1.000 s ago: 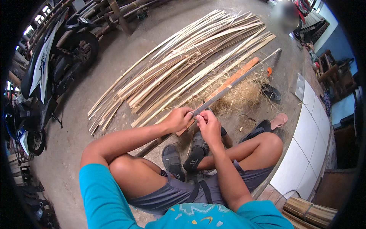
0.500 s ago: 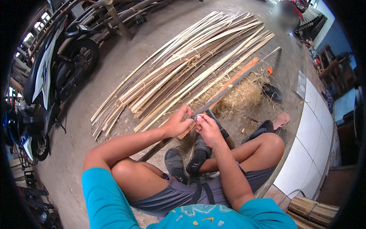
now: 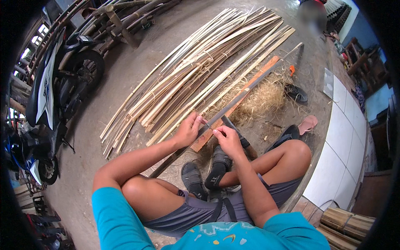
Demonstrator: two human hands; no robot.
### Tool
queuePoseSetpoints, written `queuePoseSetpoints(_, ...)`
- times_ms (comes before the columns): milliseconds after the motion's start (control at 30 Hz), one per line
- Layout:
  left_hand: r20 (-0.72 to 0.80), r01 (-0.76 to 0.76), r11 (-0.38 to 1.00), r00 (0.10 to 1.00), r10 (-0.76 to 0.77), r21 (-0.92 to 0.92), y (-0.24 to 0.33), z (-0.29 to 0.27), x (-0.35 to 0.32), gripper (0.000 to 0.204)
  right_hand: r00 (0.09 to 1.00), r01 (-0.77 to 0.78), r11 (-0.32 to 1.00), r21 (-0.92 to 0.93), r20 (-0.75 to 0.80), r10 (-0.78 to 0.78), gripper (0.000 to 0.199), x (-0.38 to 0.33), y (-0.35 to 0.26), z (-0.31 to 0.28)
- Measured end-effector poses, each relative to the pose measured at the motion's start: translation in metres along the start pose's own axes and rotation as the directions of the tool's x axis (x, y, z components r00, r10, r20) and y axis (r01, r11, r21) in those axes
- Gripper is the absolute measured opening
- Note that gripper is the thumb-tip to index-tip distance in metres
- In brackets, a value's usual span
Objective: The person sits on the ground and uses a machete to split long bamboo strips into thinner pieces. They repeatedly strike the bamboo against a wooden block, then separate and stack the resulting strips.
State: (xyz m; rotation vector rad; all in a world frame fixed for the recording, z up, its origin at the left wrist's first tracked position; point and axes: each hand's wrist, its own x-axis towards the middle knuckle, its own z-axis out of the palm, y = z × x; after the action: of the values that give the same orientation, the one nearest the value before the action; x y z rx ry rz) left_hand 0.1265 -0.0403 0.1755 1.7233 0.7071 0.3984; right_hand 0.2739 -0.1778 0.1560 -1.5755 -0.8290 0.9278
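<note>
A long, dark bundle of what look like bamboo strips (image 3: 259, 78) runs from beside my left knee to the far right, crossing an orange-brown wooden board (image 3: 203, 141). My left hand (image 3: 188, 131) is closed at the bundle's near part, thumb and fingertips pinching at its edge. Just right of it, my right hand (image 3: 228, 141) is closed in a pinch beside the bundle. Whatever lies between those fingertips, perhaps a thin tie, is too small to make out. A dark block-like support (image 3: 236, 130) shows under the board, partly hidden by my right hand.
Many pale and brown split strips (image 3: 183, 85) lie in tied bundles beyond my hands. Curly shavings (image 3: 261, 100) are heaped to the right, near an orange object (image 3: 292, 70) and sandals (image 3: 308, 124). Motorbikes (image 3: 49, 89) stand left; white tiles (image 3: 331, 143) edge the right.
My right hand has parted slightly from my left, moving a little right and down from the bundle. The left stays at the bundle. The whole view has shifted slightly.
</note>
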Motion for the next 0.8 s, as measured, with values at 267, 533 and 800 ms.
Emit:
queuePoseSetpoints(267, -0.025, 0.105, 0.989, 0.994, -0.103, 0.105, -0.007, -0.008, 0.006, 0.029, 0.96, 0.263, 0.961, 0.087, -0.12, -0.252, 0.023, 0.004, 0.008, 0.009)
queuePoseSetpoints(533, 0.018, -0.014, 0.933, 1.0, 0.007, 0.36, 0.001, -0.01, 0.005, 0.026, 0.992, -0.114, 0.785, 0.609, 0.02, 0.128, 0.019, 0.009, 0.034, 0.019)
queuePoseSetpoints(800, 0.126, -0.287, 0.834, 0.958, 0.258, 0.471, 0.028, -0.009, 0.0, 0.02, 0.982, 0.176, 0.98, -0.094, -0.05, -0.181, 0.019, 0.0, 0.002, 0.029)
